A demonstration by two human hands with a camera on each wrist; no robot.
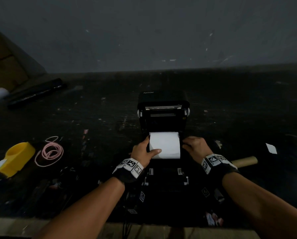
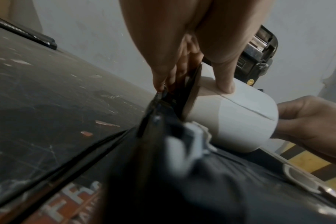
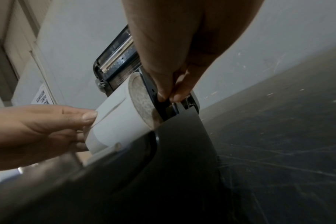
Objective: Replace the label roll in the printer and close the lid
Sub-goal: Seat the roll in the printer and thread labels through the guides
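A black label printer (image 1: 163, 180) sits in the middle of the dark table with its lid (image 1: 163, 99) standing open at the back. A white label roll (image 1: 166, 144) lies across the open bay. My left hand (image 1: 152, 145) holds the roll, thumb (image 2: 225, 86) on top and fingers down at its left end beside the printer wall. My right hand (image 1: 185, 144) is at the roll's right end. In the right wrist view its fingertips (image 3: 163, 94) pinch the grey roll guide (image 3: 150, 86) between the roll (image 3: 113, 121) and the printer's right wall.
A yellow tape dispenser (image 1: 17, 157) and a pink cord coil (image 1: 49, 152) lie at the left. Black rolls (image 1: 35, 94) lie at the back left. At the right are a cardboard tube (image 1: 246, 161) and a white paper scrap (image 1: 271, 148). A grey wall stands behind the table.
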